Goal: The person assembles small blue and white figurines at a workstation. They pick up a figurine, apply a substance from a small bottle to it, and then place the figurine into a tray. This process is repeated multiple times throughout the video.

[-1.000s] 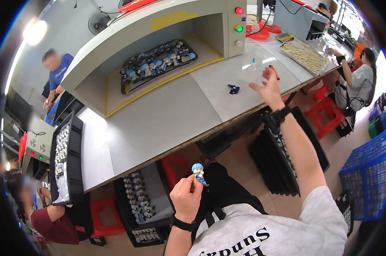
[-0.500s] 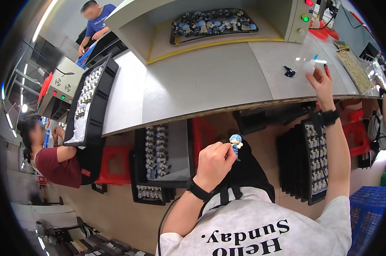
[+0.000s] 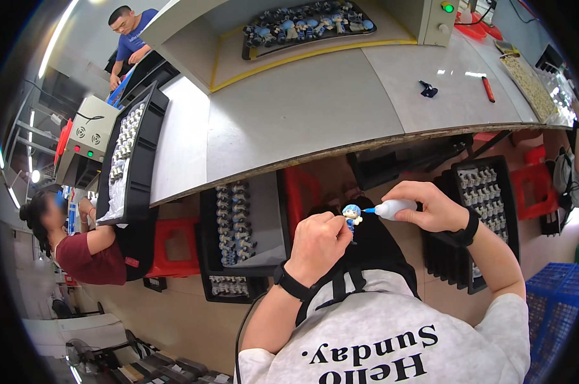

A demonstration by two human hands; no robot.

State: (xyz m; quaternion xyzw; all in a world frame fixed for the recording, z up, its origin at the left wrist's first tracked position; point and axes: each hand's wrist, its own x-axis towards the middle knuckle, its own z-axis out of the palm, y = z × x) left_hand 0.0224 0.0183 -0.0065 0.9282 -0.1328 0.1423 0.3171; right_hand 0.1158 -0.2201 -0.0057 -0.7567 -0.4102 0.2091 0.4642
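Note:
Pinched in my left hand is a small blue-haired figurine, upright above my lap. My right hand wraps round a white squeeze bottle, tipped sideways. Its blue nozzle points left, right beside the figurine's head; whether the tip touches it I cannot tell. Beyond my hands, a small dark blue piece and a red pen-like tool lie on the workbench.
A black tray heaped with figurines stands under the hood. Black crates of figurine parts sit at the bench's left, and more stand below, either side of me. Co-workers sit leftward. A tray of pale pieces lies far right.
My right hand has brought the white bottle from the bench's right side down to the figurine. My left hand still holds the figurine in nearly the same place.

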